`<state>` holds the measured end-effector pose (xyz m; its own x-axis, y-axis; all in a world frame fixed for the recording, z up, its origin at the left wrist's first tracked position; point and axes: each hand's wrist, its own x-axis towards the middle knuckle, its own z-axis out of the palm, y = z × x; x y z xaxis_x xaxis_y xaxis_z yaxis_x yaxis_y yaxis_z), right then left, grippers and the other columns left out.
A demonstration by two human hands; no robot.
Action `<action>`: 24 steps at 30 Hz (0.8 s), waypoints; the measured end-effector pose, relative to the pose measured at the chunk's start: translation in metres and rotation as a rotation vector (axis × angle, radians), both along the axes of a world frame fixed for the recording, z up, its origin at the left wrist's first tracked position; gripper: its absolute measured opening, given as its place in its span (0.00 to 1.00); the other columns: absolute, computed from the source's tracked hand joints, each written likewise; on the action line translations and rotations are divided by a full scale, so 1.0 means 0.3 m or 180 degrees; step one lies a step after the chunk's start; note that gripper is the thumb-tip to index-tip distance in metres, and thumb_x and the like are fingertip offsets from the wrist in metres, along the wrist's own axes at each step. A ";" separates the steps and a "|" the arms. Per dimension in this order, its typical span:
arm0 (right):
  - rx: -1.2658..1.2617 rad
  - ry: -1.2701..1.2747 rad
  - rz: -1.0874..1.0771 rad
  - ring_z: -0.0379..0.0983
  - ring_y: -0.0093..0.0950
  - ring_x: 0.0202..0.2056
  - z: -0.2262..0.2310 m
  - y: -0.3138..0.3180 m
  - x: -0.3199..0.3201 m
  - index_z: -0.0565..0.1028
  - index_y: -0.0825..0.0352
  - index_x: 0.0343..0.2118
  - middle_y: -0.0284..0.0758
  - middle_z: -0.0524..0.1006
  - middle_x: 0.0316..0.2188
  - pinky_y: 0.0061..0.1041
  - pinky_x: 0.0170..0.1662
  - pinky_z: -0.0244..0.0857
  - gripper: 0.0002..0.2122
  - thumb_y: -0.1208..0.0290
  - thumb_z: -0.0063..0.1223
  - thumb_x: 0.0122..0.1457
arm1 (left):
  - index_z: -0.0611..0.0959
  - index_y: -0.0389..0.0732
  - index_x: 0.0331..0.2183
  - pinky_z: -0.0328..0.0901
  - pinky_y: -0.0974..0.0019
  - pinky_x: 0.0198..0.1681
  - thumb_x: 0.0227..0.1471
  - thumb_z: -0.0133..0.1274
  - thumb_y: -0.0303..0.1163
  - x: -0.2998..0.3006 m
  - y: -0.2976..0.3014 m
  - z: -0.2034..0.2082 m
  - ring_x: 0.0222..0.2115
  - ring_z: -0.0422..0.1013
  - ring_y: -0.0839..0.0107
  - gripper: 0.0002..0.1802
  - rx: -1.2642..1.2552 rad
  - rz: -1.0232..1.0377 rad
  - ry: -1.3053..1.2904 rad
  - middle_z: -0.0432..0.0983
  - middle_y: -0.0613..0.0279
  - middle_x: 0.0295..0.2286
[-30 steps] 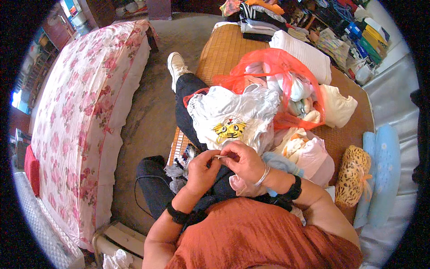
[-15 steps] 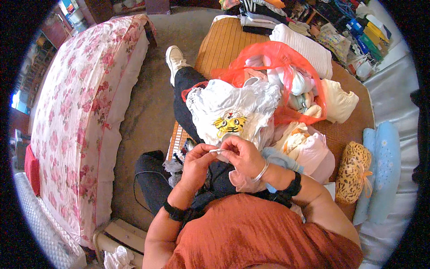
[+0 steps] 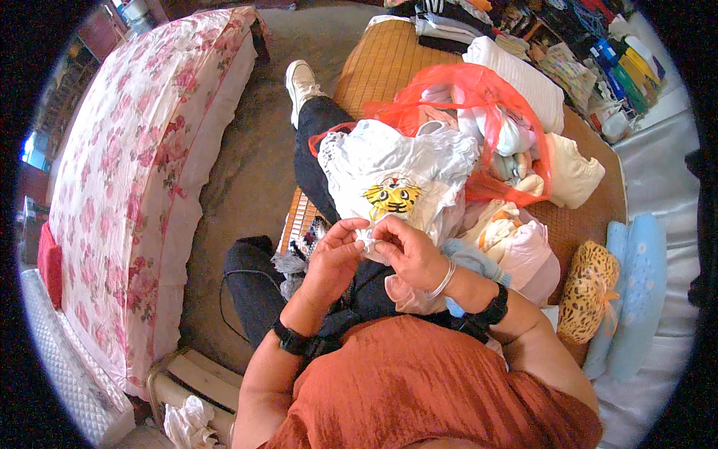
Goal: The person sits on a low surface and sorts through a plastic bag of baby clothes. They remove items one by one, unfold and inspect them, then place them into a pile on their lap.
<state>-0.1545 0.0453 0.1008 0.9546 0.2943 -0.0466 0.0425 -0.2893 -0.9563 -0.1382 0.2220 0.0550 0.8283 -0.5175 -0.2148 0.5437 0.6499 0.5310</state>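
"Tiger-print shirt point(image 3: 404, 168): why spread by the mat's point(image 3: 366, 82) left edge?"

"Perhaps the leg point(image 3: 310, 168) supports it. Left hand point(image 3: 334, 251) and right hand point(image 3: 410, 253) pinch white cloth point(image 3: 364, 238), likely to steady it; whether it's the shirt's, I can't tell."

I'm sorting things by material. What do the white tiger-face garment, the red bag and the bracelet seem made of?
White garment: soft, matte cloth, perhaps cotton; it creases and drapes loosely.
Red bag: thin plastic film, slightly glossy; it's see-through in places.
Bracelet: probably smooth, silvery metal, judging by its shine; too small to be certain.
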 end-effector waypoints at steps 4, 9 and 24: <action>0.0342 0.0540 -0.0008 0.64 0.14 0.33 -0.017 0.002 0.012 0.67 0.67 0.37 0.26 0.67 0.30 0.17 0.37 0.63 0.05 0.81 0.46 0.58 | 0.74 0.37 0.45 0.63 0.60 0.49 0.50 0.50 0.23 0.002 -0.014 -0.012 0.42 0.70 0.66 0.17 -0.0621 -0.0023 0.0258 0.74 0.57 0.40; 0.0469 0.0545 -0.0093 0.69 0.22 0.33 -0.030 0.004 0.021 0.70 0.68 0.35 0.33 0.72 0.28 0.23 0.38 0.66 0.05 0.78 0.50 0.56 | 0.74 0.38 0.46 0.63 0.59 0.51 0.50 0.53 0.28 0.000 -0.017 -0.011 0.44 0.70 0.64 0.19 -0.1018 -0.0160 0.0255 0.73 0.56 0.42; 0.0531 0.0629 -0.0163 0.71 0.17 0.38 -0.036 -0.036 0.038 0.70 0.70 0.43 0.30 0.73 0.35 0.19 0.43 0.67 0.10 0.81 0.50 0.57 | 0.72 0.35 0.51 0.62 0.64 0.52 0.50 0.49 0.18 0.005 0.054 -0.016 0.45 0.70 0.68 0.23 0.0336 -0.0043 -0.0309 0.73 0.57 0.44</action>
